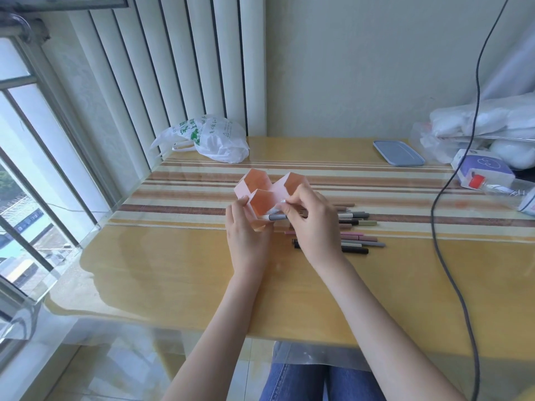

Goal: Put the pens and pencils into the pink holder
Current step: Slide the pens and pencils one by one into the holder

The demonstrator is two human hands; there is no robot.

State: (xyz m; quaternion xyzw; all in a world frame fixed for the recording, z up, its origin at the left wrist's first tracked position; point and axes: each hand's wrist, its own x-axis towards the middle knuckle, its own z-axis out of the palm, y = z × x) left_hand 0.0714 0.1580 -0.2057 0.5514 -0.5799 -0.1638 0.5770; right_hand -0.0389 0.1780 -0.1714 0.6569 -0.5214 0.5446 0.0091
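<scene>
Head view. The pink holder (267, 195) stands on the tabletop (179, 273), on its striped band. It consists of several hexagonal compartments with open tops; three openings are visible, and each appears empty as far as its interior shows. The left hand (246, 235) grips the near, lower compartment from the front-left, fingers wrapped against its wall, steadying it. The right hand (311, 224) pinches a grey pen (276, 217) between thumb and fingertips; the pen lies roughly level, its pale end at the near compartment's front wall, not yet inside.

The remaining pens and pencils (354, 230) lie side by side on the tabletop just right of the holder, partly hidden by the right hand.

Handling judgement: the pens look light, stiff and smooth, so a mid-barrel pinch should control tilt best. The holder looks light and thin-walled, probably liable to slide or tip, which makes the bracing grip useful.

Other containers: a white plastic bag (212, 140) at the far left edge, contents unseen, and a blue-grey lid or tray (398, 153) lying flat at the far right.
</scene>
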